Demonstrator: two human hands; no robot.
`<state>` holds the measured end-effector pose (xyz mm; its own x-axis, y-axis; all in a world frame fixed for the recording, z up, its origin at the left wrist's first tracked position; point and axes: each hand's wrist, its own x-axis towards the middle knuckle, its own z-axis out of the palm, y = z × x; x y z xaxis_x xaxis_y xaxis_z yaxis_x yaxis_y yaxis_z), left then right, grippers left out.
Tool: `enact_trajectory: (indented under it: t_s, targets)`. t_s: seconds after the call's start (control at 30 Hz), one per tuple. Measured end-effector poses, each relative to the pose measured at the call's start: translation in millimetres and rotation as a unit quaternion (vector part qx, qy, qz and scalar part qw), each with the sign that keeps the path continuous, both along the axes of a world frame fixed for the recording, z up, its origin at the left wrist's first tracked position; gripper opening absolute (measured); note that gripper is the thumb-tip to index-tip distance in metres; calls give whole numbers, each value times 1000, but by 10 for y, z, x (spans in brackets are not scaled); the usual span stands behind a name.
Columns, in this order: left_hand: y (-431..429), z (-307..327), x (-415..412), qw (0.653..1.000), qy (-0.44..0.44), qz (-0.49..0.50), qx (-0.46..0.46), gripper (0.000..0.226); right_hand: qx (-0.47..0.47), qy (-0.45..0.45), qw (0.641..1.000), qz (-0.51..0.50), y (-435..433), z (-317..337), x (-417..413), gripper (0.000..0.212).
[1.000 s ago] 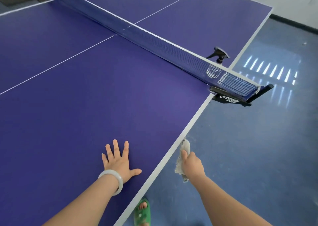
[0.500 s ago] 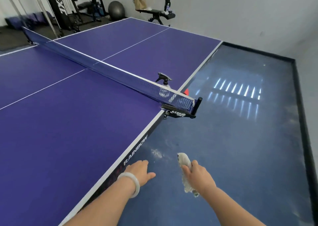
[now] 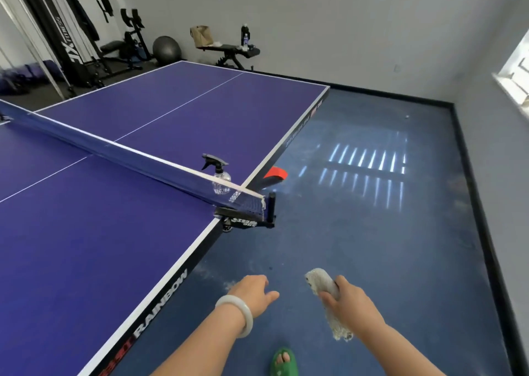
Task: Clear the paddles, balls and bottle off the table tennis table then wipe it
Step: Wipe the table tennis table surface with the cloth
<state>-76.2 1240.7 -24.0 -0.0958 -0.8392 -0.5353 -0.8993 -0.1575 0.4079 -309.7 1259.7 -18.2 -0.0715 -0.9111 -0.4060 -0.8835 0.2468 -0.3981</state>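
Observation:
The purple table tennis table [image 3: 86, 246] fills the left of the view, its net [image 3: 114, 152] running across to a black post at the near side edge. A clear spray bottle [image 3: 219, 175] with a black trigger stands on the table just behind the net near that edge. My right hand [image 3: 347, 301] grips a crumpled grey-white cloth [image 3: 323, 285] over the floor, right of the table. My left hand [image 3: 253, 291] hangs off the table's edge, fingers loosely curled, holding nothing. A red paddle [image 3: 273, 173] shows below the table's far side edge.
Blue floor [image 3: 386, 246] stretches right of the table to a grey wall. A small white ball [image 3: 407, 116] lies by the far wall. Gym equipment, a grey exercise ball [image 3: 166, 48] and a bench [image 3: 229, 49] with a bag and bottle stand behind the table.
My left hand has come off the table surface and now hangs beside its edge. The view has lifted and shifted right along the table. My right hand still holds the cloth.

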Motion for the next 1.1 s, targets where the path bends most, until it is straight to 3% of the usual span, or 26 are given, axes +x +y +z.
enact_trajectory:
  t_s: [0.33, 0.53, 0.83, 1.1]
  targets:
    - [-1825, -93, -1129, 999, 16, -32, -26, 45, -6, 75, 996, 43, -1954, 229, -997, 31]
    - [-2747, -15, -1333, 999, 4, -12, -38, 45, -18, 76, 993, 83, -3069, 305, -1206, 32]
    - [-3775, -167, -1108, 986, 0, 157, -50, 50, -2, 68, 968, 240, -4747, 68, -975, 35]
    - [-4039, -173, -983, 924, -7, 381, -42, 52, -18, 68, 907, 415, -6035, 14, -370, 35]
